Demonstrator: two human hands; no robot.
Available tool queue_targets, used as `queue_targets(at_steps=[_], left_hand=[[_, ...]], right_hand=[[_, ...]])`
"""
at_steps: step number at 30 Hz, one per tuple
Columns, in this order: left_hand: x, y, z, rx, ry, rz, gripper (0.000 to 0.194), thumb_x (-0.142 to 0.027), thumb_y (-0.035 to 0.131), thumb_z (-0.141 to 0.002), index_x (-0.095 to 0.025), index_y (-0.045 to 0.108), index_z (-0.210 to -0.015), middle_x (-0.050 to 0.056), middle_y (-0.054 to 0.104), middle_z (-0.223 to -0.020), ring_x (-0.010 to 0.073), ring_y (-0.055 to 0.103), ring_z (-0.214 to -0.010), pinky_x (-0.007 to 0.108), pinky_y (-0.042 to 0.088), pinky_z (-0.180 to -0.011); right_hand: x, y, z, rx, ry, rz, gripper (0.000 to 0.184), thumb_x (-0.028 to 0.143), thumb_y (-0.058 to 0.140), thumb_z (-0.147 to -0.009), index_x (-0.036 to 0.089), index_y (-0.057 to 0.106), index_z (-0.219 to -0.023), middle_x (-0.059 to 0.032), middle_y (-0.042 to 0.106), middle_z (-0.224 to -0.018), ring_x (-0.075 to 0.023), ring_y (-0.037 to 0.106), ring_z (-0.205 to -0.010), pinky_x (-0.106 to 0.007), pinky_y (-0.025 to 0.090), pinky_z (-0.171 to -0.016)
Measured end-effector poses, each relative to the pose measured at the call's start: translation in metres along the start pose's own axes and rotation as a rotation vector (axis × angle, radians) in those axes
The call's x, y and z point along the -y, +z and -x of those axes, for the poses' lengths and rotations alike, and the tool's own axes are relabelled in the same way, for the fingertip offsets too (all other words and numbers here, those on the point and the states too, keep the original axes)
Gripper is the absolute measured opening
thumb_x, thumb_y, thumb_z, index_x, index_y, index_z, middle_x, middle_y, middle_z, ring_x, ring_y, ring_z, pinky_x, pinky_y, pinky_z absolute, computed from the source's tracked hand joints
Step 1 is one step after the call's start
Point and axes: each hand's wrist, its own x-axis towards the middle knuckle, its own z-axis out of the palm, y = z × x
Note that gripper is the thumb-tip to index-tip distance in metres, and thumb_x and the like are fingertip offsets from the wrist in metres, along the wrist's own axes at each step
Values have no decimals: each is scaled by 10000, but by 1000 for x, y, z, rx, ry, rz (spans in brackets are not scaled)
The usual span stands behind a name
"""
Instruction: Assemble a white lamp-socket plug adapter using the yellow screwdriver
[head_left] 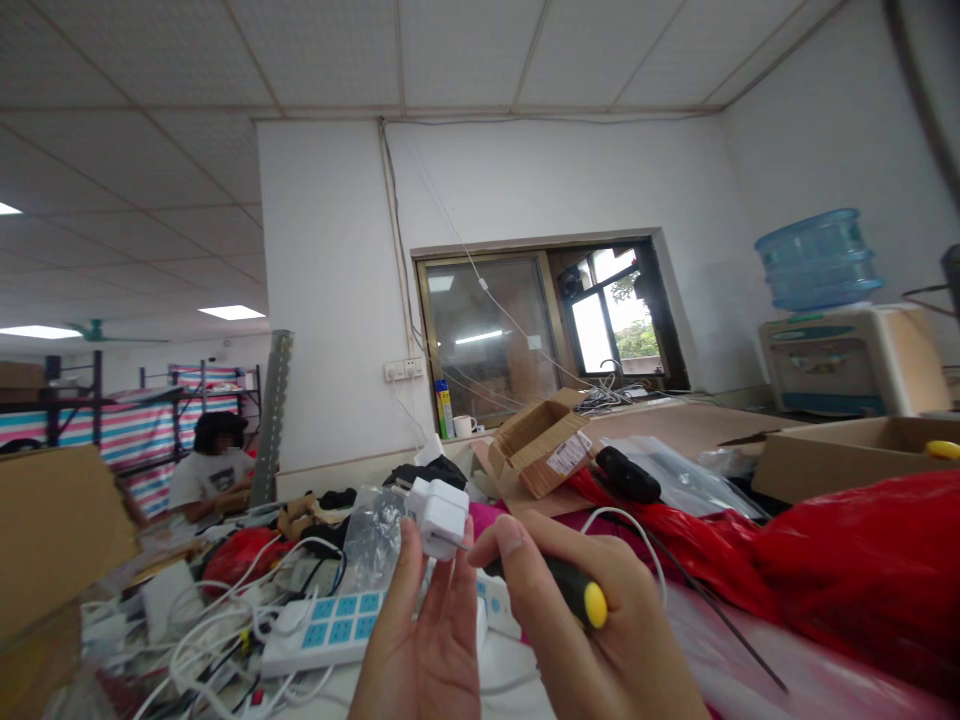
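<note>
Left hand pinches a white plug adapter at its fingertips, raised above the cluttered bench. Right hand is wrapped around a black-and-yellow screwdriver, tip seemingly at the adapter's lower edge. White power strip lies below.

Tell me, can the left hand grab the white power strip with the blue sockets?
Probably not right away. The left hand already holds a white adapter, so its fingers are busy. The power strip lies close below, with only loose white cables around it.
</note>
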Motion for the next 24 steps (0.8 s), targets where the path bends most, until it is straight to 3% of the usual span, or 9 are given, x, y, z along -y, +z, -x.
queue_targets(at_steps=[5, 12, 20, 24], left_hand=[[-1, -5, -4, 48, -26, 37, 372, -227, 664, -1089, -57, 644, -1420, 148, 852, -1006, 154, 845, -759, 204, 706, -681], [-1, -10, -7, 82, -29, 28, 395, -301, 634, -1102, -72, 652, -1422, 194, 833, -1177, 210, 862, -881, 253, 727, -682], [2, -1, 4, 73, -29, 32, 385, -276, 606, -1117, -23, 639, -1404, 181, 828, -1114, 163, 845, -803, 208, 702, -637], [2, -3, 2, 101, -25, 40, 334, -249, 613, -1109, -38, 666, -1363, 184, 838, -1116, 212, 861, -862, 236, 720, -688]], right_hand=[[1, -2, 0, 13, -12, -31, 529, 572, 468, -1059, 211, 594, -694, 33, 471, -600, -122, 448, -571, -290, 307, -538], [0, -4, -2, 0, 91, -177, 585, 695, 591, -989, 184, 755, -756, 28, 428, -569, -136, 382, -558, -301, 270, -517], [3, -5, -3, 1, 69, -173, 569, 672, 587, -1003, 193, 702, -718, 33, 435, -589, -131, 390, -584, -299, 265, -544], [3, -5, -4, -4, 79, -172, 556, 663, 591, -1000, 199, 725, -724, 40, 425, -577, -135, 379, -567, -302, 281, -530]])
